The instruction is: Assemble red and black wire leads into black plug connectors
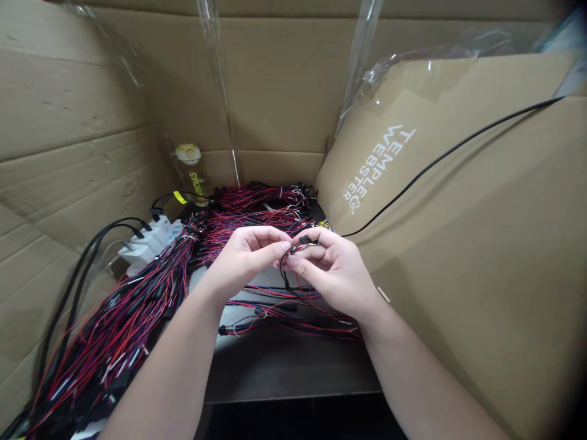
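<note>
Both of my hands meet over the middle of the work surface, pinching one thin wire harness (302,242) with black, red and white strands. My left hand (257,252) grips it between thumb and forefinger. My right hand (334,266) holds it too, with a small black part showing near the fingertips. A black strand loops down below the fingers. Under my hands, several red, black and blue wire harnesses (275,313) lie across the pale surface. Fine detail at the fingertips is too small to make out.
Large bundles of red and black wires (137,318) fill the left, and more wire bundles (257,214) are stacked behind. A white power strip (153,241) with plugs stands at left. Cardboard walls (275,79) enclose the space; a black cable (440,153) crosses the right one.
</note>
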Motion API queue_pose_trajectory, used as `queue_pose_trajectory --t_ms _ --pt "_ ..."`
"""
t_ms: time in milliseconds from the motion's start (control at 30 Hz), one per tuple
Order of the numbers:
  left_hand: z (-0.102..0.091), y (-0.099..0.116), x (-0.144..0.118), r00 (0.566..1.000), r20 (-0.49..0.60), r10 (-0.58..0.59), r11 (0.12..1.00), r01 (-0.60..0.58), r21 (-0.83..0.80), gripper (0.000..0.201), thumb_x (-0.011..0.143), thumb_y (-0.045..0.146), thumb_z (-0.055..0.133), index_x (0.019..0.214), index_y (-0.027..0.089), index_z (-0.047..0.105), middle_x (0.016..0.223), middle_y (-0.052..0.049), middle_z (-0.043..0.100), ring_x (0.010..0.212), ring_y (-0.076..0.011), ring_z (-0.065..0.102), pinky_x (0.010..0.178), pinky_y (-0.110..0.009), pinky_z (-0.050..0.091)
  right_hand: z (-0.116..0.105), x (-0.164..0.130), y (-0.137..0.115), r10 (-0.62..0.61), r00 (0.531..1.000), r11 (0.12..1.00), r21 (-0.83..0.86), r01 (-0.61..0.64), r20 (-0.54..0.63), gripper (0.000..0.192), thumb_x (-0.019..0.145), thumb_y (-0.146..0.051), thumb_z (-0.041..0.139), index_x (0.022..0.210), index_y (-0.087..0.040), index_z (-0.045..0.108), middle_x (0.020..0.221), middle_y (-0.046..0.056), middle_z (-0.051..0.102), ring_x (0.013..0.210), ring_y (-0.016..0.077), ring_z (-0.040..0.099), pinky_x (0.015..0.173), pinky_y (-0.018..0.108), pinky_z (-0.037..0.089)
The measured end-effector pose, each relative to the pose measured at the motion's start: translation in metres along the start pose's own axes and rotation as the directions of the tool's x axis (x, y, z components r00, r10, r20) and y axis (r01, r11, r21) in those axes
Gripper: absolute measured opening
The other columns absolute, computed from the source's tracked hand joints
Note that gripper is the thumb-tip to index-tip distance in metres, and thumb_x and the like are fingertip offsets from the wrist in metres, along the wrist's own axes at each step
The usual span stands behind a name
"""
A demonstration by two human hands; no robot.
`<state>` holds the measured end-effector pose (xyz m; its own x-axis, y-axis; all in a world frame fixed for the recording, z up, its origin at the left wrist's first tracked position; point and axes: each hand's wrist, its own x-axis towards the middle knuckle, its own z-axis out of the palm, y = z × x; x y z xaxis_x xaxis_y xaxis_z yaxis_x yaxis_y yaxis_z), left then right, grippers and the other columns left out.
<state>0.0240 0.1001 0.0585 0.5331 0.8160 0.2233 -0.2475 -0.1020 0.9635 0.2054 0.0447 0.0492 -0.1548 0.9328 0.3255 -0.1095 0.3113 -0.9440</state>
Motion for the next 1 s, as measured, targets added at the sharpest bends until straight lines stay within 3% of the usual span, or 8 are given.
queue_pose_trajectory --t_ms 167,333,500,633,867,1000 --pt "0.003 0.002 0.000 0.998 -0.012 0.065 0.996 -0.064 0.067 0.013 0.081 0.028 0.085 0.087 0.016 0.082 0.074 -0.003 0.076 0.067 -0.0099 0.068 0.069 -0.019 0.057 0.002 0.002 -0.003 0.055 0.997 0.998 0.024 -0.054 -0.048 0.048 0.079 -0.035 0.093 0.105 -0.020 0.056 0.082 0.004 0.079 0.071 0.0189 0.074 0.067 0.027 0.055" --pt "0.007 0.007 -0.002 0.993 0.004 0.122 0.983 -0.121 0.138 0.011 0.079 0.026 0.086 0.080 0.016 0.081 0.070 -0.004 0.075 0.064 -0.0121 0.067 0.064 -0.021 0.056 -0.004 0.001 -0.004 0.083 0.997 0.995 -0.062 -0.083 -0.010 0.043 0.082 -0.036 0.090 0.106 -0.019 0.058 0.077 0.004 0.076 0.066 0.0184 0.069 0.061 0.028 0.052" --pt "0.010 0.010 -0.004 0.977 0.029 0.210 0.925 -0.208 0.317 0.018 0.087 0.030 0.077 0.078 0.014 0.078 0.069 -0.002 0.069 0.061 -0.0087 0.057 0.059 -0.019 0.048 -0.015 0.000 -0.011 -0.180 0.981 0.967 -0.168 0.191 0.079 0.035 0.095 -0.031 0.077 0.128 -0.021 0.069 0.089 0.002 0.071 0.080 0.0174 0.066 0.075 0.030 0.055" --pt "0.011 0.010 -0.005 0.955 0.061 0.289 0.874 -0.289 0.391 0.020 0.090 0.028 0.073 0.077 0.014 0.075 0.064 -0.001 0.062 0.059 -0.0087 0.051 0.056 -0.021 0.042 -0.019 0.004 -0.017 -0.233 0.972 0.953 -0.194 0.232 0.019 0.018 0.100 -0.035 0.072 0.107 -0.022 0.081 0.094 0.004 0.075 0.084 0.0190 0.070 0.078 0.032 0.059" --pt "0.014 0.010 -0.009 0.910 0.077 0.407 0.820 -0.401 0.409 0.017 0.091 0.024 0.070 0.076 0.015 0.073 0.067 -0.002 0.063 0.061 -0.0109 0.054 0.059 -0.025 0.044 -0.024 0.005 -0.010 -0.213 0.977 0.977 -0.014 0.213 0.008 0.012 0.094 -0.038 0.082 0.098 -0.027 0.084 0.092 0.002 0.076 0.085 0.0177 0.068 0.079 0.030 0.056" --pt "0.015 0.010 -0.012 0.846 0.127 0.518 0.746 -0.519 0.417 0.011 0.090 0.017 0.070 0.079 0.017 0.073 0.069 -0.002 0.065 0.063 -0.0119 0.056 0.062 -0.027 0.045 -0.020 0.004 -0.006 -0.160 0.987 0.972 0.179 0.153 0.026 0.021 0.089 -0.047 0.086 0.091 -0.026 0.081 0.086 0.002 0.070 0.081 0.0171 0.063 0.078 0.030 0.053"
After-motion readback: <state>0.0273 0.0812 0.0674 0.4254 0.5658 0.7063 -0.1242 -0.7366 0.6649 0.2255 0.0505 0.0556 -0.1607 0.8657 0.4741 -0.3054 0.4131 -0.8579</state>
